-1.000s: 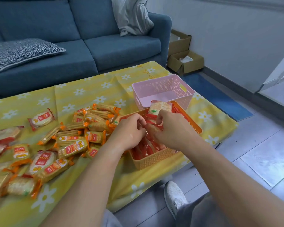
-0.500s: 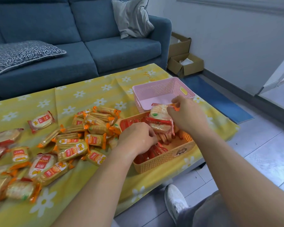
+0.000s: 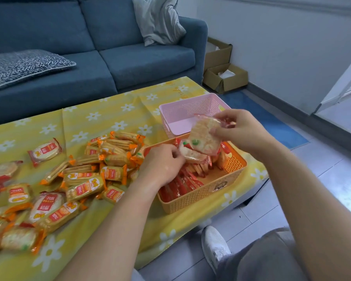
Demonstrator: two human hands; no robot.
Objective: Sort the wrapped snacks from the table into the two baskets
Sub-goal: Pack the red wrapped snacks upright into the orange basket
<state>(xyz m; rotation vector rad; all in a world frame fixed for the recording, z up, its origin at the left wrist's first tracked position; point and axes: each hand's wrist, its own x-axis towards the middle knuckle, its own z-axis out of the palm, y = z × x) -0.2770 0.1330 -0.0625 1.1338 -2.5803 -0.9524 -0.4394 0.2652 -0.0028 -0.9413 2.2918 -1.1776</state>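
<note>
Lay the red packet [image 3: 205, 138] pinched in the right grip [image 3: 239, 130] flat into the near orange basket [image 3: 201, 194] — left grip [image 3: 160, 167] clamped on a second packet [image 3: 193, 155] there.

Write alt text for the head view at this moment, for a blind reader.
The right hand holds a red-wrapped rice cracker packet above the orange basket, while the left hand pinches a second packet inside it. A pink basket stands behind, and orange-wrapped snacks lie piled on the yellow daisy tablecloth to the left.
</note>
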